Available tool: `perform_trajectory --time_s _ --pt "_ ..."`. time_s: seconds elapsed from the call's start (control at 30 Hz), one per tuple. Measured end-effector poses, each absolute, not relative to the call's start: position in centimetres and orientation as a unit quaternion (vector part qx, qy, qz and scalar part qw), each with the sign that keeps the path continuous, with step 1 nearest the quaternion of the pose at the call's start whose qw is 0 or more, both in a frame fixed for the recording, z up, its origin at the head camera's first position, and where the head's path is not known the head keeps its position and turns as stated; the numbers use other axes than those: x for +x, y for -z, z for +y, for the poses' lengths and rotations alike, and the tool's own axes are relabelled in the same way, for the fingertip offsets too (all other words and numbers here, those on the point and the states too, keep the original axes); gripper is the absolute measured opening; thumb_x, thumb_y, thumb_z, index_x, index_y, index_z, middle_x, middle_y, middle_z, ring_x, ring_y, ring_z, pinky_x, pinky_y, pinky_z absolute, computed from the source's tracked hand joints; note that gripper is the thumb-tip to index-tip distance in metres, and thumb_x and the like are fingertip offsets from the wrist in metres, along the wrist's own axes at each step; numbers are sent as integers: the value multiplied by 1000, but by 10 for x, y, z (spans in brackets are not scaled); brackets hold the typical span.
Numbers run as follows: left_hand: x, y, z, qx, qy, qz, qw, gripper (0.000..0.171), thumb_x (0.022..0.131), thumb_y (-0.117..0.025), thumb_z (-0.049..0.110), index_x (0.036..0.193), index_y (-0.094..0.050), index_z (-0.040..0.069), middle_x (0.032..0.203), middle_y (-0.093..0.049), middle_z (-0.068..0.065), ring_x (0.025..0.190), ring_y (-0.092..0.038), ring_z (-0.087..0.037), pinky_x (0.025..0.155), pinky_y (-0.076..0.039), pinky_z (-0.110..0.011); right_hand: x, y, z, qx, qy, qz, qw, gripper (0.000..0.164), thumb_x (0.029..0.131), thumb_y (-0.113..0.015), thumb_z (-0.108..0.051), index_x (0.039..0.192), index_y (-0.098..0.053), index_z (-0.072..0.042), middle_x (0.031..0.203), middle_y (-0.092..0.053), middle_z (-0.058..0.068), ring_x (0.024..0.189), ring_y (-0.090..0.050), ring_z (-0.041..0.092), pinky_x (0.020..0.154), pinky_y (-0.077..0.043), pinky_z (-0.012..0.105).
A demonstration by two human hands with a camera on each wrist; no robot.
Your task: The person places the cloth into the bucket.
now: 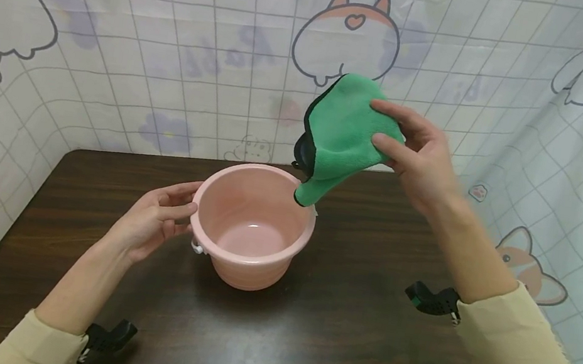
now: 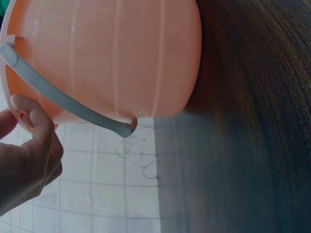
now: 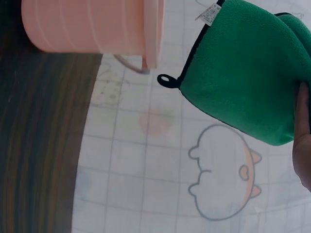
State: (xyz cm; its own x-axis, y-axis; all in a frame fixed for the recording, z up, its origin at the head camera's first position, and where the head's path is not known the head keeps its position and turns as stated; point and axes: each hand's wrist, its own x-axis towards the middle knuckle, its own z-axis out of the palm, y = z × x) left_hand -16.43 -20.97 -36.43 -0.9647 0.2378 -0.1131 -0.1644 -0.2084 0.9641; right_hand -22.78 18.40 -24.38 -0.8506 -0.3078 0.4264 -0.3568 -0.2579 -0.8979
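A pink plastic bucket (image 1: pixel 248 274) stands upright on the dark table, its open top showing a bare inside. My left hand (image 1: pixel 150 220) grips its rim on the left side, thumb and fingers at the edge. The grey bail handle (image 2: pixel 60 98) hangs down along the bucket's outside in the left wrist view. Above and right of the rim, my right hand (image 1: pixel 423 158) pinches a green cloth (image 1: pixel 352 122) with black edging. The cloth droops folded, its lower corner overlapping the bucket's rim in the head view. A black loop (image 3: pixel 176 83) and a white label (image 3: pixel 211 14) show on its edge.
The dark wood-grain table (image 1: pixel 349 357) reaches back to a wall covering (image 1: pixel 219 62) with a grid and cartoon animals, which also runs along both sides. A black wrist mount (image 1: pixel 109 336) sits below the left forearm, another mount (image 1: pixel 433 300) beside the right.
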Motion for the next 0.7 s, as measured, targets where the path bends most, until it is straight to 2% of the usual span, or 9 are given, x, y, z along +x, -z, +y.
perform_trajectory --time_s 0.1,0.33,0.47,0.7 --pt "-165 364 -210 31 -777 616 129 59 103 -60 1 154 -34 -7 130 -53 -11 93 -65 -13 78 -57 -26 -227 245 179 289 -748 -598 5 44 95 -57 13 133 -68 -6 136 -55 14 107 -60 23 82 -57 29" --pt "-165 365 -210 35 -779 613 127 59 103 -59 1 155 -33 -8 131 -52 -13 92 -65 -13 78 -57 -26 -222 252 167 308 -737 -601 -12 45 95 -58 11 134 -68 -9 135 -59 9 103 -59 21 76 -56 26" --pt "-164 365 -210 34 -778 614 128 59 103 -59 1 155 -33 -7 132 -51 -13 93 -65 -13 78 -57 -26 -220 256 163 316 -737 -598 -22 44 95 -58 11 133 -68 -9 138 -58 9 110 -58 23 80 -57 28" --pt "-163 366 -211 33 -777 615 129 58 103 -59 1 154 -33 -7 131 -51 -13 95 -64 -13 78 -57 -26 -218 262 157 334 -714 -614 -31 44 96 -61 6 137 -66 -8 141 -57 9 115 -56 25 78 -57 28"
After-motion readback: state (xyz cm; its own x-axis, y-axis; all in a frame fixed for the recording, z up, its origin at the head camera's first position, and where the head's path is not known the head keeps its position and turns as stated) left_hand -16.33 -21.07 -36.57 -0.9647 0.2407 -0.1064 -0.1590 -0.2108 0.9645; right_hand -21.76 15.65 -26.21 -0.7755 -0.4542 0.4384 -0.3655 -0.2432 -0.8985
